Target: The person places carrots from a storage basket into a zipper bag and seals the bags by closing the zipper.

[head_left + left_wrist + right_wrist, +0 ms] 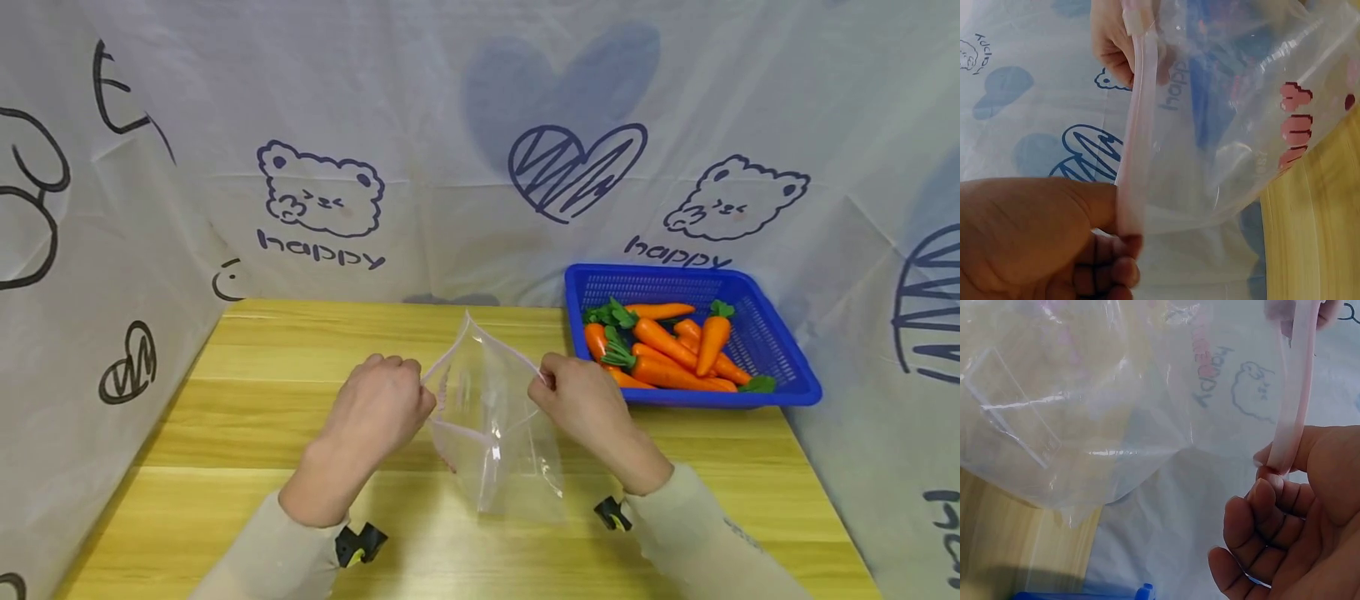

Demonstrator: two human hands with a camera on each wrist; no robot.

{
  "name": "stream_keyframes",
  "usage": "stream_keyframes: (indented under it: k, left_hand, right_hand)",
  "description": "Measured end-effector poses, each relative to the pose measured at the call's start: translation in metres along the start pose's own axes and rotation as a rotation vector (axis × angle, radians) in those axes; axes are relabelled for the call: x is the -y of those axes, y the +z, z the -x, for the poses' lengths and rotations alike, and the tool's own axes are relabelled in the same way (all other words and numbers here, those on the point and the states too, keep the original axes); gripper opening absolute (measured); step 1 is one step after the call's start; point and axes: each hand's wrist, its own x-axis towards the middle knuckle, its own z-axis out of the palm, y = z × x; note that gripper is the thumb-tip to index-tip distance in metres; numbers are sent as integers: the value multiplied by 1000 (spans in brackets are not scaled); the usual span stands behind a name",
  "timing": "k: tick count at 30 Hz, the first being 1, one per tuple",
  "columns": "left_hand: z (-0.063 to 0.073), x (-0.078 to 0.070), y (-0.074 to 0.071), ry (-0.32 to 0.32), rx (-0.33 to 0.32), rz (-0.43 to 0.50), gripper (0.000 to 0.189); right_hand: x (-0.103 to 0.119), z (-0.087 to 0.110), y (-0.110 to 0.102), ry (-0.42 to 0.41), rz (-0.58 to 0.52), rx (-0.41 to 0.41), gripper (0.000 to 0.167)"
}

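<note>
Pale yellow wood-grain tabletop [247, 417], planks running side to side, white cloth [427, 100] hung behind and at both ends. From where I stand, the blue plastic basket [720, 400] is my landmark: slotted sides, near the rear cloth, orange carrots [667, 342] with green tops heaped inside.

Clear zip bag [517, 475] is left of the basket and nearer the person, pink zip strip along its mouth, mouth spread apart, pink lettering on the plastic. Can't tell if its base touches the tabletop.

Left hand [378, 400], on the bag's side away from the basket, pinches the zip edge between thumb and fingers. Right hand [588, 400], just in front of the basket's left corner, pinches the opposite edge, other fingers loosely curled. Light sleeves [270, 550], black wrist fittings [360, 543].

Room side: cloth drawings in dark line. One bear [738, 200] over "happy" directly above the basket, scribbled heart [577, 171] up and left of it, second bear [321, 196] well left.
</note>
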Motion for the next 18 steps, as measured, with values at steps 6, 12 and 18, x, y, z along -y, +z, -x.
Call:
stream_keyframes:
  k: [6, 12, 18]
  left_hand:
    - [-2, -8, -3, -7, -4, 72, 28]
    - [-3, -9, -9, -74, 49, 76, 27]
    - [-3, -9, -8, -84, 88, 91, 24]
  right_hand:
    - [3, 1, 1, -30, -14, -23, 23]
    - [1, 3, 2, -31, -14, -19, 26]
    - [2, 4, 6, -45, -34, -22, 23]
